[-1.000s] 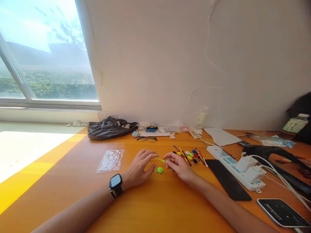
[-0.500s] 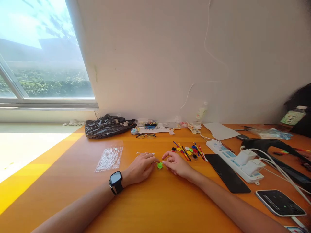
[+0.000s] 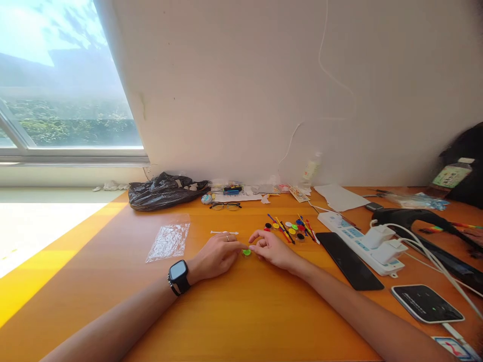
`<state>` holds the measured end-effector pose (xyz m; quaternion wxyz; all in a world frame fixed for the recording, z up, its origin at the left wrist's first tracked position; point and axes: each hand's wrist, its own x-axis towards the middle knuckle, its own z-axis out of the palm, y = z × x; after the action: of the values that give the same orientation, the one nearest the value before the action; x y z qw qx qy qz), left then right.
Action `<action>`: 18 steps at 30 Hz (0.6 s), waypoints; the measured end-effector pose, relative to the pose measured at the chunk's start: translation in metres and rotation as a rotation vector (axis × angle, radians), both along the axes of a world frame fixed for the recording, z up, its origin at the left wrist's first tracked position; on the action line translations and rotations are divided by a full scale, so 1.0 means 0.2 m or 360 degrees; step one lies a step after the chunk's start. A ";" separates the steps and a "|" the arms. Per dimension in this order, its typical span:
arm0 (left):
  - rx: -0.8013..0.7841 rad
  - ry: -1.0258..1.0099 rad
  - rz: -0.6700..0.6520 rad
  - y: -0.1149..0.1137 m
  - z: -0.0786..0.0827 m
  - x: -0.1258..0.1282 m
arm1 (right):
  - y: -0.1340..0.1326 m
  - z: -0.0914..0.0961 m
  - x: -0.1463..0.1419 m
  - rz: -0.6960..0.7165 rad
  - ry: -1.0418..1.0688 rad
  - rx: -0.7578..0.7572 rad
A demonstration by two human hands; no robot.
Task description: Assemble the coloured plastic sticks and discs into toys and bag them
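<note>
Both of my hands meet at a small green disc (image 3: 246, 252) on the orange table (image 3: 241, 311). My left hand (image 3: 217, 254), with a ring and a black smartwatch (image 3: 178, 275) on the wrist, pinches the disc from the left. My right hand (image 3: 270, 247) pinches it from the right, fingers curled. A white stick (image 3: 224, 232) lies just beyond my left hand. A pile of coloured discs and sticks (image 3: 290, 230) lies behind my right hand.
A clear plastic bag (image 3: 168, 241) lies to the left. A black bag (image 3: 163, 190), glasses (image 3: 225, 205) and clutter line the wall. To the right are a power strip (image 3: 358, 242) with chargers, a dark phone (image 3: 349, 260) and another phone (image 3: 426, 303).
My hands closed in on the green disc from both sides; the green stick in my right hand is gone from sight. The white stick came into view. The camera tilted and shifted slightly.
</note>
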<state>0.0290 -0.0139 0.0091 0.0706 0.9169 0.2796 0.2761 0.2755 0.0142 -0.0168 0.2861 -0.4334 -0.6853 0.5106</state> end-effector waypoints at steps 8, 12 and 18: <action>0.0060 0.0063 -0.0043 0.01 -0.03 0.00 | 0.01 -0.01 -0.01 0.0001 -0.0019 0.0073; 0.0096 0.0118 -0.0057 0.02 -0.04 0.01 | 0.01 -0.02 -0.01 -0.0031 -0.0035 0.0171; 0.0158 0.0255 -0.0071 0.03 -0.03 0.00 | 0.01 -0.03 -0.03 -0.0012 0.0010 0.0272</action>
<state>0.0289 -0.0088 0.0034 0.0084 0.9443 0.2499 0.2139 0.2702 0.0157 -0.0226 0.3261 -0.4083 -0.7238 0.4506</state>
